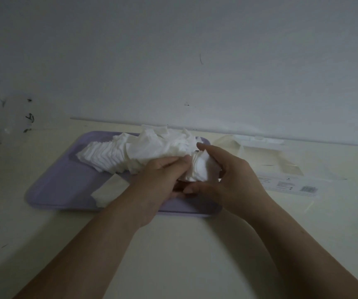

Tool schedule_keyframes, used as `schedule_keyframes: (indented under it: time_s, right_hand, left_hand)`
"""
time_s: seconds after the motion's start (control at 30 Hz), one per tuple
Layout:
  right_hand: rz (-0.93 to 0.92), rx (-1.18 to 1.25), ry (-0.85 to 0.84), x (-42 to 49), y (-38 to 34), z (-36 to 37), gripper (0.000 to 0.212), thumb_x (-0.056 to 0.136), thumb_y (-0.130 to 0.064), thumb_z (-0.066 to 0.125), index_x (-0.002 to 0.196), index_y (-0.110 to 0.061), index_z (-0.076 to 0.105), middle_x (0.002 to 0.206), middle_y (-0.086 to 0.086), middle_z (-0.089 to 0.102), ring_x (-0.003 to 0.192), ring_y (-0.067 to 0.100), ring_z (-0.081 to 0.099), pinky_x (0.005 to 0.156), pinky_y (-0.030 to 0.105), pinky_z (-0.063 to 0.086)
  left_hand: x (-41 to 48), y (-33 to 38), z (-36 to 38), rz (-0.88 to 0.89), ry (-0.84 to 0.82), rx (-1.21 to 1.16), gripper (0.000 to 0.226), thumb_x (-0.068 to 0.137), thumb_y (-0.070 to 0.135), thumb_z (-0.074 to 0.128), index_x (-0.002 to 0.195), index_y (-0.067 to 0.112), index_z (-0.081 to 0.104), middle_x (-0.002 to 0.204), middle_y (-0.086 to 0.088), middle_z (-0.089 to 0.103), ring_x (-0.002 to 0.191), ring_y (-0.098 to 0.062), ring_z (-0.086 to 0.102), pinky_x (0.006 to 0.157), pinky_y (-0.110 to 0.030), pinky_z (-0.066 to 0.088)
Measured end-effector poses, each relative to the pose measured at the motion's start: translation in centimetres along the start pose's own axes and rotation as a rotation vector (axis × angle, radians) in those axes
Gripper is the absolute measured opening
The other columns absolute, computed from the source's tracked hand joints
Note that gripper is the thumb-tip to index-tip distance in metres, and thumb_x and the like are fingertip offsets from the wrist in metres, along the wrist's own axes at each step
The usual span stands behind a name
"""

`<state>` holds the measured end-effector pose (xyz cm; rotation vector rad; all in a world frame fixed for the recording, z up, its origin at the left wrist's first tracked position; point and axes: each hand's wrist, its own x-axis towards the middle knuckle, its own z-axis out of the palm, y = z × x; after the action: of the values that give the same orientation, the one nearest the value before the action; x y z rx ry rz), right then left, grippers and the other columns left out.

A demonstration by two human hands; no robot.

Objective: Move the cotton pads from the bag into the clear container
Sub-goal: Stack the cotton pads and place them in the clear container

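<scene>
Cotton pad stack lengthwise left-right

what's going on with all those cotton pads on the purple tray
A person is gathering a small stack of cotton pads between the left hand and the right hand, just above a lilac tray. A long fanned-out row of pads lies across the tray, with a separate white piece near its front edge. Clear packaging with a barcode label lies flat to the right of the tray. No pads can be seen in any container yet.
</scene>
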<state>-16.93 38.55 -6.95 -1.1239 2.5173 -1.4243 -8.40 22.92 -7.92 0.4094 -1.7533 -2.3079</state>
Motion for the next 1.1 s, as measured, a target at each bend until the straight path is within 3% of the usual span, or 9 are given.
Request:
schedule_keyframes:
  time_s: [0.2, 0.33, 0.43, 0.53, 0.67, 0.73, 0.87, 0.97, 1.1]
  right_hand:
    - [-0.053, -0.069, -0.026, 0.0, -0.3, 0.3, 0.083, 0.066, -0.035, 0.099, 0.141, -0.035, 0.064, 0.121, -0.013, 0.072, 0.099, -0.007, 0.057, 0.082, 0.004, 0.039]
    - [-0.054, -0.100, -0.035, 0.1, -0.3, 0.5, 0.086, 0.068, -0.041, 0.096, 0.146, -0.036, 0.060, 0.131, -0.016, 0.069, 0.115, -0.002, 0.061, 0.093, 0.010, 0.044]
    - [-0.085, -0.173, -0.031, 0.1, -0.1, 0.7, 0.083, 0.070, -0.043, 0.094, 0.145, -0.035, 0.060, 0.127, -0.014, 0.072, 0.116, 0.005, 0.065, 0.092, 0.010, 0.045]
    - [-0.121, -0.216, -0.015, 0.1, 0.1, 0.8, 0.085, 0.068, -0.034, 0.097, 0.145, -0.024, 0.061, 0.124, -0.003, 0.073, 0.115, 0.013, 0.067, 0.088, 0.011, 0.044]
    - [-0.073, 0.022, -0.116, -0.2, 0.1, 0.3, 0.116, 0.059, -0.027, 0.103, 0.158, -0.031, 0.043, 0.147, -0.019, 0.052, 0.125, -0.018, 0.052, 0.101, 0.006, 0.042]
    - [0.021, 0.240, -0.097, 0.0, 0.0, -0.2, 0.104, 0.063, -0.024, 0.101, 0.153, -0.032, 0.049, 0.144, -0.016, 0.058, 0.120, -0.008, 0.063, 0.096, 0.017, 0.054]
    - [0.156, 0.546, -0.044, 0.7, 0.3, -0.7, 0.058, 0.088, -0.006, 0.083, 0.141, -0.013, 0.062, 0.123, 0.005, 0.076, 0.107, 0.022, 0.076, 0.096, 0.046, 0.061]
    - [0.158, 0.645, -0.072, 0.5, 0.5, -0.7, 0.017, 0.094, -0.001, 0.073, 0.111, -0.004, 0.076, 0.102, 0.015, 0.080, 0.096, 0.025, 0.077, 0.100, 0.047, 0.060]
    - [0.155, 0.679, -0.005, 0.7, 1.0, -0.7, 0.012, 0.093, 0.002, 0.072, 0.105, 0.002, 0.072, 0.097, 0.019, 0.079, 0.090, 0.027, 0.075, 0.093, 0.046, 0.059]
  left_hand:
    - [-0.2, 0.1, 0.1, 0.023, 0.019, 0.081, 0.028, 0.105, 0.031, 0.058, 0.118, 0.012, 0.075, 0.107, -0.019, 0.077, 0.090, -0.034, 0.075, 0.086, -0.043, 0.061]
    - [-0.1, 0.2, 0.1, 0.004, 0.049, 0.094, 0.027, 0.101, 0.038, 0.063, 0.109, 0.018, 0.079, 0.107, -0.018, 0.078, 0.100, -0.042, 0.074, 0.092, -0.051, 0.060]
    - [-0.3, 0.2, 0.3, 0.056, 0.003, 0.191, 0.033, 0.093, 0.045, 0.072, 0.087, 0.013, 0.076, 0.086, -0.006, 0.076, 0.082, -0.028, 0.074, 0.079, -0.037, 0.061]
    - [-0.4, -0.3, 0.3, 0.145, -0.032, 0.297, 0.020, 0.094, 0.022, 0.075, 0.086, 0.004, 0.070, 0.075, -0.007, 0.066, 0.071, -0.017, 0.062, 0.066, -0.028, 0.053]
    - [-0.3, -0.1, -0.1, 0.129, -0.013, 0.251, 0.017, 0.102, 0.007, 0.060, 0.110, 0.009, 0.075, 0.103, -0.010, 0.079, 0.094, -0.027, 0.076, 0.082, -0.040, 0.060]
    - [-0.2, 0.0, -0.2, 0.140, -0.031, 0.252, 0.025, 0.105, 0.005, 0.053, 0.119, 0.012, 0.072, 0.111, -0.010, 0.079, 0.107, -0.028, 0.074, 0.090, -0.040, 0.061]
    - [-0.3, -0.1, -0.1, 0.160, -0.068, 0.237, 0.026, 0.108, 0.007, 0.049, 0.126, 0.014, 0.067, 0.114, -0.009, 0.077, 0.103, -0.026, 0.075, 0.082, -0.037, 0.062]
    - [-0.3, -0.1, -0.1, 0.183, -0.086, 0.212, 0.025, 0.106, 0.009, 0.053, 0.127, 0.011, 0.066, 0.119, -0.009, 0.076, 0.109, -0.026, 0.074, 0.091, -0.044, 0.061]
    - [0.0, -0.1, -0.3, 0.263, 0.038, 0.268, 0.021, 0.096, 0.010, 0.071, 0.118, 0.011, 0.071, 0.111, -0.009, 0.078, 0.107, -0.025, 0.073, 0.097, -0.043, 0.058]
